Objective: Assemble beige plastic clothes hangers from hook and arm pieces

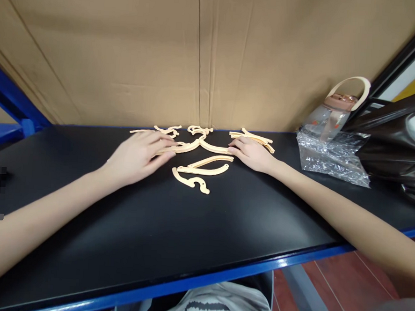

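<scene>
A cream folding clothes hanger (213,149) lies spread on the black tabletop, its hook pointing to the back. My left hand (137,155) is closed over the end of its left arm, thumb in front and fingers behind. At the tip of the right arm, my right hand (252,153) grips with thumb and fingers, partly hiding it. In front lie loose hanger parts: a curved hook piece (192,181) and two arm pieces (206,170), overlapping at their left ends. More hook pieces (168,130) are behind my left hand, and a pile of arm pieces (261,138) sits behind my right.
Crumpled clear plastic wrap (334,158) lies at the right, by a clear drinking bottle (331,116) with a looped handle. A dark shiny bag (398,139) stands beyond. Cardboard (129,52) walls off the back, and a blue rim (192,286) edges the table (153,232).
</scene>
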`<action>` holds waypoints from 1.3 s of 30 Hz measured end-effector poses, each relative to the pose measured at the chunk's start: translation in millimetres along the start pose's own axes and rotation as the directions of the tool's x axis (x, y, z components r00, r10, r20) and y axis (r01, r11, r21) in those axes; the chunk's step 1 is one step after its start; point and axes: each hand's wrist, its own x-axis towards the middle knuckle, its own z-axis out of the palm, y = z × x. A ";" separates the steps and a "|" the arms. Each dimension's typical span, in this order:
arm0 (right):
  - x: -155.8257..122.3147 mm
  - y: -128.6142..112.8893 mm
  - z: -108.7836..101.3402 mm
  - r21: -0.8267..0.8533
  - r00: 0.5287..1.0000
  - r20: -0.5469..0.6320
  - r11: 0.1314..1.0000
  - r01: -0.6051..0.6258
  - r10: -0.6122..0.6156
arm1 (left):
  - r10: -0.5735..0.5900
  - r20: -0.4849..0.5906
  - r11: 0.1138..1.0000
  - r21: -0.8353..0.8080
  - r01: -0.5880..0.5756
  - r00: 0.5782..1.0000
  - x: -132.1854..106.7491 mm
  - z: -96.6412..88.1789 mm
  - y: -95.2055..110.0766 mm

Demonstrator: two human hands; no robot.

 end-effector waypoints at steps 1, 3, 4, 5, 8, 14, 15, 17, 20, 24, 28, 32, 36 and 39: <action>0.0 0.0 0.0 -0.002 1.000 0.002 1.000 0.003 -0.003 | -0.077 -0.009 0.997 0.025 0.077 0.997 -0.5 -2.0 -8.7; 0.0 0.2 0.0 -0.005 1.000 0.009 1.000 0.007 -0.007 | -0.208 0.026 0.978 0.019 0.208 0.978 -2.1 -6.0 -24.6; 0.0 0.3 0.0 -0.007 1.000 0.011 1.000 0.008 -0.008 | -0.245 0.085 0.969 0.007 0.246 0.966 -3.1 -7.4 -30.8; 0.0 0.3 0.0 -0.011 1.000 0.013 1.000 0.009 -0.009 | -0.289 0.118 0.956 -0.018 0.293 0.950 -3.9 -8.2 -35.6; -0.1 -0.1 -0.2 -0.030 1.000 0.010 1.000 0.007 -0.007 | -0.388 0.142 0.910 -0.097 0.403 0.911 -4.3 -6.2 -40.9; -0.5 -0.5 0.0 -0.046 1.000 0.005 0.999 0.004 -0.004 | -0.442 0.213 0.851 -0.207 0.483 0.871 -0.3 0.8 -31.4; -0.4 -0.3 0.1 -0.045 1.000 0.004 0.999 0.002 -0.002 | -0.437 0.235 0.857 -0.185 0.481 0.868 0.0 0.8 -30.0; -0.2 0.1 0.4 -0.041 1.000 0.006 0.999 -0.001 0.001 | -0.413 0.271 0.875 -0.146 0.461 0.870 0.1 -0.4 -27.9; 0.0 0.3 0.5 -0.038 1.000 0.010 0.999 0.003 -0.003 | -0.364 0.289 0.901 -0.131 0.413 0.885 0.9 -3.9 -25.6; -0.1 0.1 0.2 -0.041 1.000 0.011 0.999 0.004 -0.003 | -0.299 0.300 0.937 -0.087 0.338 0.906 3.3 -8.4 -22.6; -0.2 -0.5 0.1 -0.047 1.000 0.009 0.999 0.003 -0.003 | -0.293 0.302 0.944 -0.062 0.325 0.907 3.2 -8.9 -19.9; 0.2 -0.5 0.2 -0.047 1.000 0.008 0.999 0.004 -0.004 | -0.322 0.275 0.938 -0.037 0.345 0.906 1.3 -7.5 -16.9; 0.7 0.8 0.8 -0.054 1.000 0.013 0.999 0.009 -0.009 | -0.348 0.098 0.937 0.003 0.349 0.932 1.0 -10.3 -11.8; 0.8 1.7 1.0 -0.052 1.000 0.014 0.998 0.022 -0.021 | -0.328 -0.112 0.945 -0.032 0.327 0.938 1.6 -15.1 -3.1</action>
